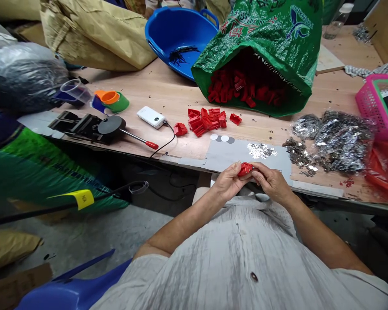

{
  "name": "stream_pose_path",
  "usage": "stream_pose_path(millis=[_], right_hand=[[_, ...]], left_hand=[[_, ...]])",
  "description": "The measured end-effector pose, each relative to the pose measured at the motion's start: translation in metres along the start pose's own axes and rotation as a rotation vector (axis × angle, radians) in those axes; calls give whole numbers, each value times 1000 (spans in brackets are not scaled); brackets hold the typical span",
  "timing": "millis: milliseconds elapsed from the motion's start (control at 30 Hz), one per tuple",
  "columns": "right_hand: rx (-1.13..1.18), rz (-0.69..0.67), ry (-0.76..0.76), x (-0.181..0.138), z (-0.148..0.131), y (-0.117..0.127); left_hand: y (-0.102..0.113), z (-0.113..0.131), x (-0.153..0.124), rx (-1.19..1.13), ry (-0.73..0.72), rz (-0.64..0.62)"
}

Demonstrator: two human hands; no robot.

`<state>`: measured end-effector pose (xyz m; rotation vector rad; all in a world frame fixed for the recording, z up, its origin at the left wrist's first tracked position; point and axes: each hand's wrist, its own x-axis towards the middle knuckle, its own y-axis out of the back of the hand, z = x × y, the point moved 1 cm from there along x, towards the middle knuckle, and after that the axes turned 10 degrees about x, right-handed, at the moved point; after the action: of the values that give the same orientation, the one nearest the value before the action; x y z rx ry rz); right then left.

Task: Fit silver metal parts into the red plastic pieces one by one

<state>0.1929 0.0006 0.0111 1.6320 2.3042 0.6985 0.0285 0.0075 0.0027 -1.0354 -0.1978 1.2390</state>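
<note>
A small red plastic part (245, 169) is held up in front of my body, just over the table's front edge. My left hand (229, 181) is closed around its left side with thumb and fingers. My right hand (271, 180) is pinched at the part's right edge; whatever lies between those fingertips is too small to make out. Just beyond my hands, a pile of small shiny metal pieces (261, 150) lies on a grey sheet (233, 156). Farther back is a loose heap of similar red plastic parts (208, 120).
A green woven sack (265, 34) spills red parts behind the heap. A blue basin (181, 36) stands beside it. Left are a white power bank (151, 117) with cable and a red-tipped lever tool (110, 129). Bagged metal pieces (341, 140) and a pink basket (370, 101) are right.
</note>
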Motion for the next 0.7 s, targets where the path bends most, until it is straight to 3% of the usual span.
stream_pose_path(millis=[200, 367, 467, 600, 700], right_hand=[[53, 104, 45, 1, 7, -7], [138, 53, -35, -4, 10, -7], [55, 66, -131, -11, 17, 7], [-158, 308, -226, -31, 43, 50], [-349, 447, -270, -51, 65, 84]], left_hand=[[-1, -6, -2, -6, -54, 3], [14, -11, -4, 204, -63, -27], [29, -11, -7, 544, -81, -60], [50, -15, -8, 1223, -230, -127], [65, -23, -3, 1519, -344, -159]])
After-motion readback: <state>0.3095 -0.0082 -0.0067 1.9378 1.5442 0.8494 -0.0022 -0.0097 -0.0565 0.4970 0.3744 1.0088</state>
